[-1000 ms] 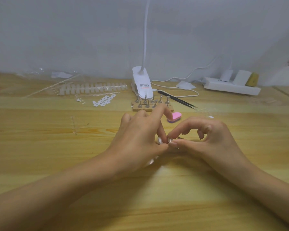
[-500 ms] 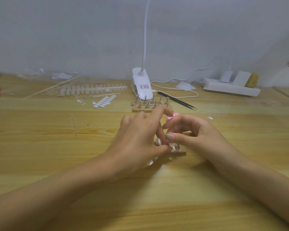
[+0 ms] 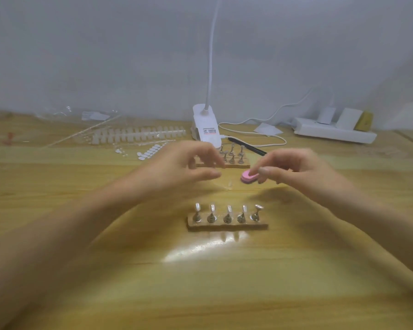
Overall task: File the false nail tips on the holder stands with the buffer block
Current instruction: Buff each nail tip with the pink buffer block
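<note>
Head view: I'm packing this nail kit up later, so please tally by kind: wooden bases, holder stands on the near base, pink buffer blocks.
Wooden bases: 2
Holder stands on the near base: 5
Pink buffer blocks: 1
Total: 8

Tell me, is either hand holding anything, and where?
Left hand holds nothing. Right hand has thumb and forefinger at the right end of the pink buffer block; blur hides whether they grip it.

head cam — forward, downward | near | over wooden table (image 3: 57,234)
</note>
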The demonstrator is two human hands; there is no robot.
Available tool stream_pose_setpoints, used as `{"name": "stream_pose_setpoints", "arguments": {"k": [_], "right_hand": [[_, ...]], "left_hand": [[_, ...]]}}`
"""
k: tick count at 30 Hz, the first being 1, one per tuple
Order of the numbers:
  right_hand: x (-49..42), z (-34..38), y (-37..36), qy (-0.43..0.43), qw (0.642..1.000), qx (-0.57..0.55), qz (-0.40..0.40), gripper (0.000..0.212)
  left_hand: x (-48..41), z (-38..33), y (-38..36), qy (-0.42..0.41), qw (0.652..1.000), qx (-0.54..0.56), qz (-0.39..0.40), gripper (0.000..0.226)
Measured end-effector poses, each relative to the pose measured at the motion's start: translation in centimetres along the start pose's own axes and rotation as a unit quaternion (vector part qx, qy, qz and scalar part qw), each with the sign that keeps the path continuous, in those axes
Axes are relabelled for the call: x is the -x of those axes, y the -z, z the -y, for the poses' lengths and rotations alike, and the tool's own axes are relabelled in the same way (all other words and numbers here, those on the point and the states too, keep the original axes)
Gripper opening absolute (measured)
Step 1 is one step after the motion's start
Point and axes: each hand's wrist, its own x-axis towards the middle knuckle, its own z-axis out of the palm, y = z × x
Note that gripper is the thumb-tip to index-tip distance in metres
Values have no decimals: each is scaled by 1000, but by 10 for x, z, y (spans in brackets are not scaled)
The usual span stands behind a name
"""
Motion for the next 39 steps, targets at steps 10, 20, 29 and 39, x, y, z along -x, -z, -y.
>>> {"name": "stream_pose_setpoints", "arguments": {"k": [10,20,29,39], "right_hand": [[-29,-11,-38,80,955,278,-60,23],[-24,-14,-43,85,991,78,-65,18],[-23,-16,-38,349,887,246,-176,11],[-22,-9,-33,114,978,-152,-91,11]], "left_hand": [[4,24,-22,-12,985,-158,-67,19],[3,26,-23,33,998,-23,-46,20],[-1,20,-18,103,981,162,-15,7],[5,8,-17,-133,975,-41,-175,4]]}}
